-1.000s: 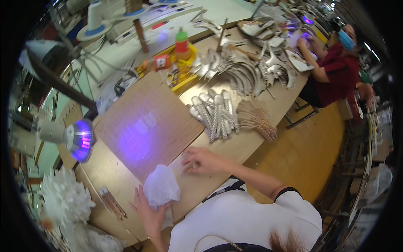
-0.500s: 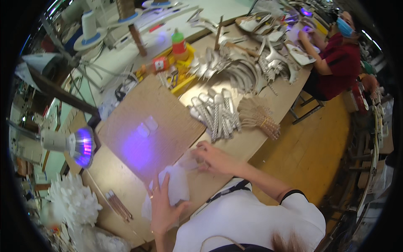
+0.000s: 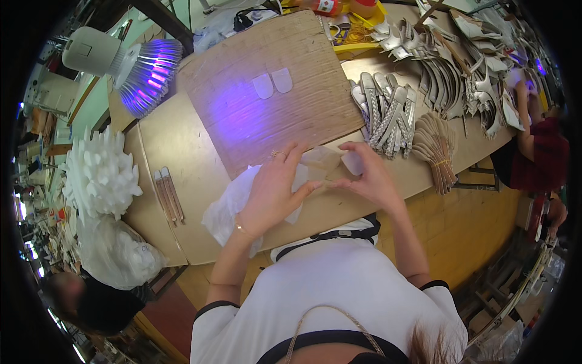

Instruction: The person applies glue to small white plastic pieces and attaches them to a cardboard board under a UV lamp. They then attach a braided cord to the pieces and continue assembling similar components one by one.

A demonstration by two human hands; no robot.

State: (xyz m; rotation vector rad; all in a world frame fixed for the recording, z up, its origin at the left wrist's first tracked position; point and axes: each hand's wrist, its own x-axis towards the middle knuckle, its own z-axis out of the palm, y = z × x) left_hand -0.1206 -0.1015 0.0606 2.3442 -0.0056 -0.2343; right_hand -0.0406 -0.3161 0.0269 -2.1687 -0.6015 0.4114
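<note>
My left hand (image 3: 274,193) lies with fingers stretched over a crumpled, translucent plastic bag (image 3: 230,203) at the table's near edge, its thumb pointing right. Facing it, my right hand (image 3: 377,182) has its fingers curled around a small, translucent white piece with a rounded end (image 3: 353,162). The tips of both thumbs come close together; whether something thin is between them is too small to tell. Beyond my hands is a brown cardboard sheet (image 3: 315,54). On it lie two white rounded pieces, a left one (image 3: 263,86) and a right one (image 3: 282,80), side by side.
A lamp (image 3: 142,73) casts purple light on the cardboard. Silvery braided straps (image 3: 388,112) and a banded beige bundle (image 3: 435,151) lie to the right. Left are several thin strips (image 3: 168,194), a white spiky pile (image 3: 100,170) and a plastic bag (image 3: 118,252). A co-worker (image 3: 539,145) sits far right.
My view has swung, so the table sits higher in it. My right hand, earlier at the bag's right end, now holds a white piece. Left thumb and right hand have drawn together.
</note>
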